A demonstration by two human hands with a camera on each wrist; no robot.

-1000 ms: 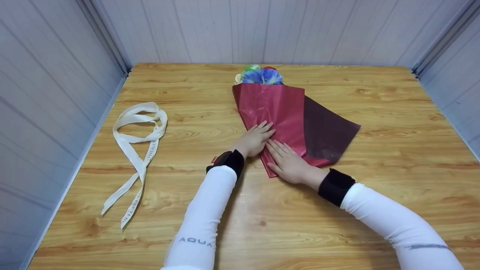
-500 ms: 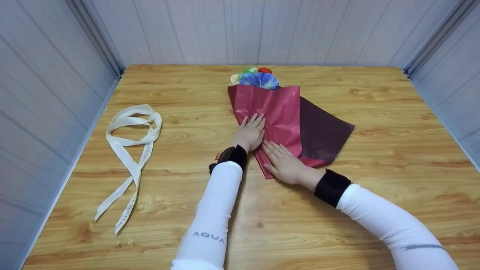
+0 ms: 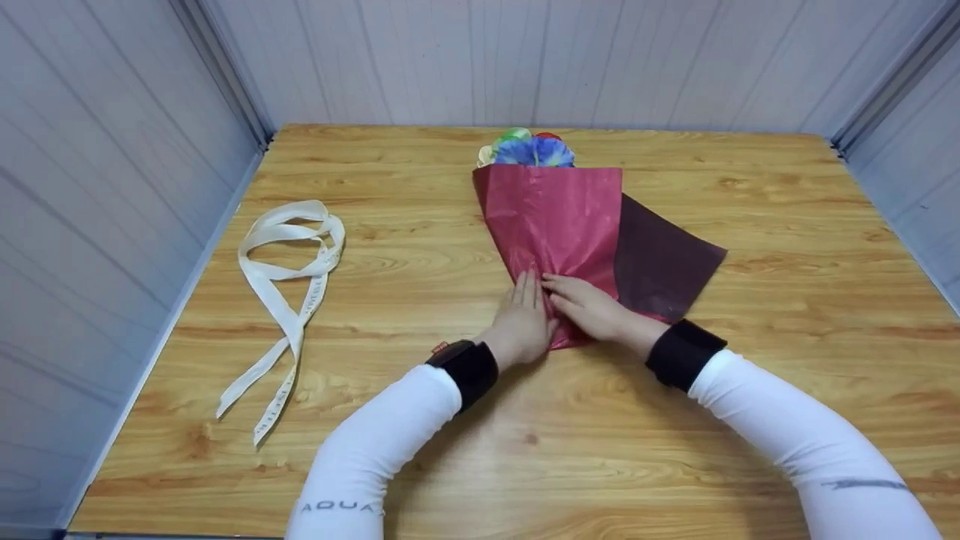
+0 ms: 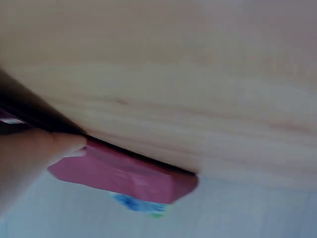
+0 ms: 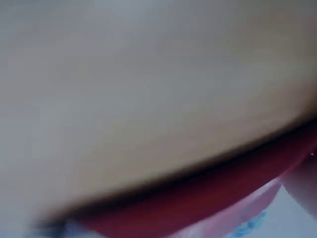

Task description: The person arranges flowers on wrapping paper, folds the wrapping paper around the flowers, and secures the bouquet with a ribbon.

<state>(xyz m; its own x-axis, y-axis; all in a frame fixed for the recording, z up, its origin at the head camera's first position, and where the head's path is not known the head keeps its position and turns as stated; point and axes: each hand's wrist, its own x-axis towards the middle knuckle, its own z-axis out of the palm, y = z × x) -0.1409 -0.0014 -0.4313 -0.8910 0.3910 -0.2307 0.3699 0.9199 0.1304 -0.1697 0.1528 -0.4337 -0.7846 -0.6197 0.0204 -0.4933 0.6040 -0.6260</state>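
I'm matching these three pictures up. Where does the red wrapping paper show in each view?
Head: red paper at table centre, both hands on its narrow end.
Left wrist: a red strip low and centre-left, by the left hand.
Right wrist: a blurred red band along the bottom.
Shared landmark: the blue flower at the paper's wide end, seen in all three.

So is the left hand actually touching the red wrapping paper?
Touching. The head view shows the left hand lying flat on the narrow lower end of the red wrapping paper, beside the right hand.

table (image 3: 600, 420): light wood | walls (image 3: 112, 187): grey panels, three sides | light: seemingly even
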